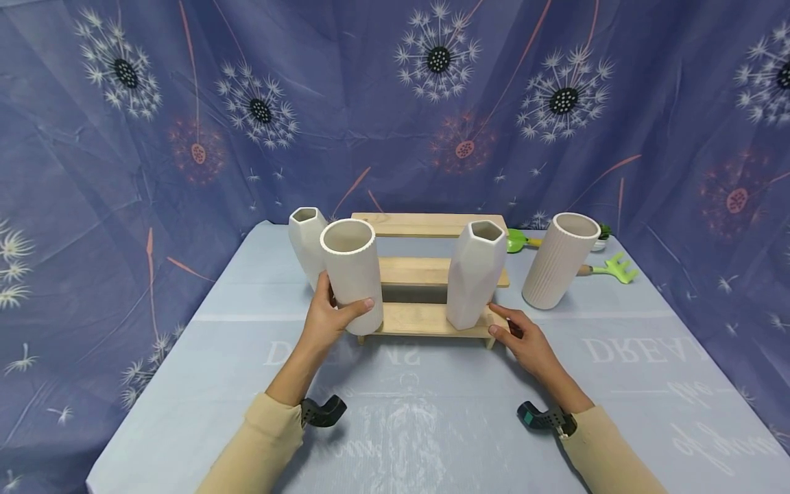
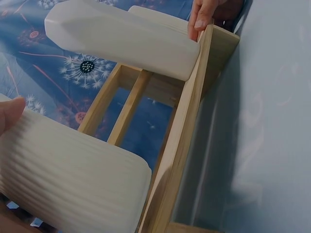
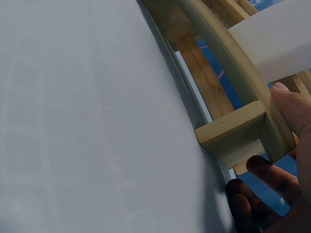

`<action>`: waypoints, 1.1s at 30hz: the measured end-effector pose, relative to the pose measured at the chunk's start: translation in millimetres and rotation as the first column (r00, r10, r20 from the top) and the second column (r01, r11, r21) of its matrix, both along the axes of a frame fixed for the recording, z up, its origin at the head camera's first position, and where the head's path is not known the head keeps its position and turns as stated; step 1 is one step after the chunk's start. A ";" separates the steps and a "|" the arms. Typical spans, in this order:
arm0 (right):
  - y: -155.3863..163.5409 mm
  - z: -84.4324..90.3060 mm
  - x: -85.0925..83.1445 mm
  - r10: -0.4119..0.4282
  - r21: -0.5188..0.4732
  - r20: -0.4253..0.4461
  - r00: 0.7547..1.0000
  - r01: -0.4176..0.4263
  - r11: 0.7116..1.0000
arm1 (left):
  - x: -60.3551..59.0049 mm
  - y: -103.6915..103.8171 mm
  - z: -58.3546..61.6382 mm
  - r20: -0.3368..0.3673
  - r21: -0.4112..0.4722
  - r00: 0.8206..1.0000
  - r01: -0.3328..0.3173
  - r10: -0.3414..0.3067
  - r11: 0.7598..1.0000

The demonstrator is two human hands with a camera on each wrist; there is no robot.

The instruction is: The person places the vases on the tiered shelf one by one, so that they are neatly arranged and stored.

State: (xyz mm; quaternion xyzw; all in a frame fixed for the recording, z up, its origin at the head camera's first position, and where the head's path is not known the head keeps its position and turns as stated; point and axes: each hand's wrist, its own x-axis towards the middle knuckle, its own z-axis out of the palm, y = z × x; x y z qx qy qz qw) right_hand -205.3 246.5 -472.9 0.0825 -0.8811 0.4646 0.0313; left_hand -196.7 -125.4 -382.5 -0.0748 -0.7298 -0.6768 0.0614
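1. Head view: wooden rack (image 1: 415,320), three stepped shelves, standing on the table (image 1: 216,384).
2. Ribbed vase (image 1: 350,271): roughly upright at rack's left front end; cannot tell whether its base bears on the lowest shelf. Probably ceramic: stiff, moderately heavy, chips if knocked. Ridges should help grip; best held round mid-body, clear of the rim.
3. Left hand (image 1: 330,317): wrapped round ribbed vase, thumb across its front.
4. Right hand (image 1: 524,343): pinching rack's right front end.

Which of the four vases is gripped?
The ribbed vase at the left end of the shelf: the left hand curls round it; the other three aren't held.
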 end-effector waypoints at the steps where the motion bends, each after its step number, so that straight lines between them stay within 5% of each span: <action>1: 0.1 0.0 0.1 0.000 0.000 -0.001 1.000 0.000 1.000 | -1.0 1.4 -0.2 -0.001 0.002 1.000 0.005 -0.005 1.000; 33: 0.7 -1.0 0.3 0.002 -0.006 -0.007 1.000 -0.002 1.000 | -12.1 29.9 0.2 0.046 0.009 0.995 0.083 -0.083 0.997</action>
